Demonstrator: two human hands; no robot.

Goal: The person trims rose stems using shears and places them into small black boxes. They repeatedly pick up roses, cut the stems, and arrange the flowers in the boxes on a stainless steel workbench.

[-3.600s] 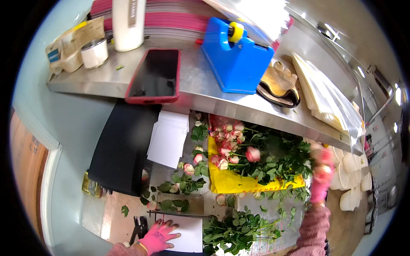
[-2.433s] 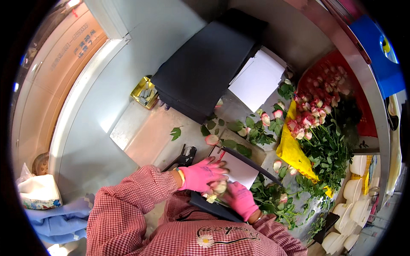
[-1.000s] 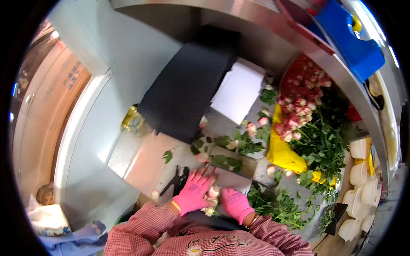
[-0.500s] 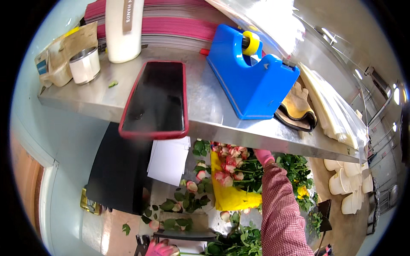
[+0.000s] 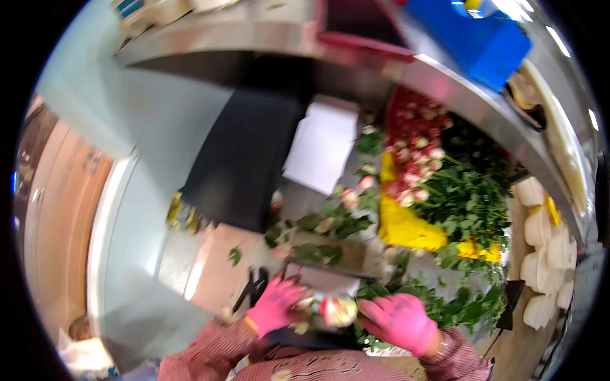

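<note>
Clock centred on the hands' work, twelve being straight ahead of the wearer.

One pink-and-cream rose (image 5: 338,311): at the centre, between the two gloves. Right hand (image 5: 400,322), pink-gloved: at three o'clock, its grip closed on that rose from behind the bloom. Left hand (image 5: 278,306), likewise gloved: at nine o'clock, fingers bent round pale blooms (image 5: 304,310), somewhat blurred. One white sheet (image 5: 325,279): at twelve, just beyond the rose. One black tool (image 5: 253,289): between nine and ten, near the left hand. Rose bundle (image 5: 416,162), many heads: at one o'clock, on yellow wrapping (image 5: 406,230). White card stack (image 5: 321,149): farther off at twelve. Black pile (image 5: 241,162): at eleven. White tubs (image 5: 539,260): between two and three, well apart.
</note>
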